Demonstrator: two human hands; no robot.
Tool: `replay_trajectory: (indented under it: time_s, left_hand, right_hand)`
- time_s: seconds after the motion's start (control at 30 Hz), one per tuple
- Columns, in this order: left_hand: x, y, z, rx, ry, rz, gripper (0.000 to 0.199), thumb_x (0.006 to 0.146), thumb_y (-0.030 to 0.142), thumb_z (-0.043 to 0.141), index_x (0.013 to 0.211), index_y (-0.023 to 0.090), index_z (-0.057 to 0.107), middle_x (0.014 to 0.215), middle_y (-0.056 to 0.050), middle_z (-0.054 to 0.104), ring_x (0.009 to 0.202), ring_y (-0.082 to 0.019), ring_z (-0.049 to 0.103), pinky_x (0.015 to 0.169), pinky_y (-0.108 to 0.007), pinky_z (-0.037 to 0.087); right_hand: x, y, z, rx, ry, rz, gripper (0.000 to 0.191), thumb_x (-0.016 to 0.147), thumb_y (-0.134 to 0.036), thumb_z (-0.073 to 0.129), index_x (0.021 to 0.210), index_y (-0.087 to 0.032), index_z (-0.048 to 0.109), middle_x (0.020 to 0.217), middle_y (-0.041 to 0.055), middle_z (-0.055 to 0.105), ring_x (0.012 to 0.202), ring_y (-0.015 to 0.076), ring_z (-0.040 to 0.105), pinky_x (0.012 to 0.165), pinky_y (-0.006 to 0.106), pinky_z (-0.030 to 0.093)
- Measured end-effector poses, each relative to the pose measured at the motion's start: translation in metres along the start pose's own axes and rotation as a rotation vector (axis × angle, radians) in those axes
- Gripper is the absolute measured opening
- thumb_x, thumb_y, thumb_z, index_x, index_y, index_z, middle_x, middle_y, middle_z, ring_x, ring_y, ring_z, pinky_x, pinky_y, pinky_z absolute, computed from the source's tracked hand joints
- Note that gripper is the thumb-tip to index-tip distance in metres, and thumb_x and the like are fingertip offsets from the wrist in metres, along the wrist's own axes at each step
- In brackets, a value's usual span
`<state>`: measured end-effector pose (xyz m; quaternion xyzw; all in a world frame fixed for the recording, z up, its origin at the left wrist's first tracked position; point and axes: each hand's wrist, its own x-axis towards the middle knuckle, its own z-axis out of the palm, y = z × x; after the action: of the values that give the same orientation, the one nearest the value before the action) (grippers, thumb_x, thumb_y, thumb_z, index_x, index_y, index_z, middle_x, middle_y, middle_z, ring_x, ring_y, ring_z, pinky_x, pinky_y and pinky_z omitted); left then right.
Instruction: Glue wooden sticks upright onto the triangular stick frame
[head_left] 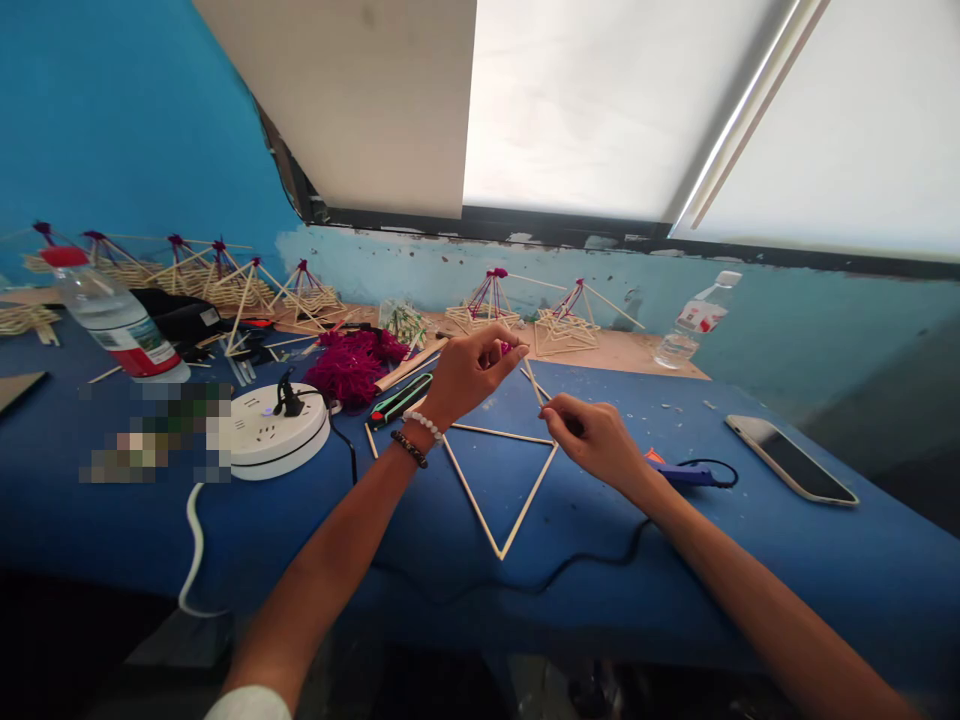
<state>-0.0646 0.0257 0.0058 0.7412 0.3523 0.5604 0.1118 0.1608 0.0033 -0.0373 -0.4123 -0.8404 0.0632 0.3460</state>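
My left hand [472, 375] is raised over the table, thumb and forefinger pinched on the upper end of a thin wooden stick [533, 381]. A bit of purple-pink shows between its fingers. Lower and to the right, my right hand [589, 435] has its fingertips closed at the stick's lower end. Under both hands a triangle of pale sticks [473, 497] lies flat, one corner pointing toward me. The right hand hovers by its right corner; whether they touch I cannot tell. A green and black utility knife [401, 400] lies left of the left hand.
A round white power strip [281, 440] and purple yarn [352, 365] sit to the left. A blue-handled tool [686, 473] with a black cord and a phone [791, 460] lie right. Bottles [139, 335] [697, 320] stand both sides. Stick pyramids [491, 300] line the wall.
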Motion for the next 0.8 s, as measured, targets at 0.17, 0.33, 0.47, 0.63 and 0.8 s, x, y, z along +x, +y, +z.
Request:
replay_trajectory:
  time_s: [0.17,0.33,0.47,0.63,0.8]
  left_hand:
    - [-0.0007,-0.0009,-0.0003,0.003,-0.004,0.000,0.019,0.096,0.037,0.068,0.089,0.020,0.070,0.054,0.009,0.043,0.050,-0.007,0.038,0.052,-0.023,0.028]
    - [-0.0005,0.0001,-0.0005,0.005,0.000,-0.001,0.018,0.096,0.036,0.069,0.088,0.020,0.069,0.055,0.009,0.045,0.051,-0.008,0.039,0.052,-0.023,0.029]
    - [-0.0004,0.0006,-0.0002,0.001,0.001,0.005,0.018,0.096,0.036,0.069,0.088,0.020,0.069,0.054,0.009,0.044,0.051,-0.008,0.038,0.052,-0.023,0.029]
    - [-0.0004,0.0004,-0.0002,0.003,-0.002,-0.010,0.019,0.096,0.037,0.069,0.087,0.020,0.069,0.055,0.008,0.045,0.052,-0.008,0.039,0.052,-0.023,0.029]
    - [-0.0002,0.0019,-0.0008,-0.007,-0.001,-0.002,0.019,0.095,0.036,0.069,0.087,0.019,0.069,0.054,0.009,0.045,0.050,-0.007,0.038,0.052,-0.022,0.028]
  right_hand:
    - [-0.0003,0.0000,0.0006,-0.001,0.017,-0.004,0.027,0.100,-0.038,0.051,0.089,-0.020,0.069,0.054,-0.0059,0.052,0.047,0.0092,0.042,0.056,0.025,0.031]
    - [0.0001,-0.0005,-0.0002,0.002,0.007,-0.001,0.028,0.099,-0.038,0.051,0.088,-0.020,0.068,0.054,-0.0052,0.052,0.048,0.0098,0.043,0.056,0.026,0.031]
    - [-0.0001,-0.0010,-0.0007,0.005,-0.003,0.003,0.028,0.099,-0.038,0.051,0.084,-0.020,0.068,0.054,-0.0046,0.052,0.048,0.0102,0.043,0.056,0.026,0.031]
    - [-0.0003,-0.0023,-0.0015,0.019,-0.001,0.003,0.028,0.099,-0.039,0.051,0.090,-0.020,0.069,0.054,-0.0046,0.053,0.048,0.0105,0.043,0.056,0.026,0.031]
    - [-0.0001,-0.0019,-0.0023,0.018,-0.020,-0.007,0.036,0.100,-0.040,0.049,0.072,-0.020,0.060,0.052,-0.0053,0.044,0.048,0.0096,0.038,0.055,0.027,0.028]
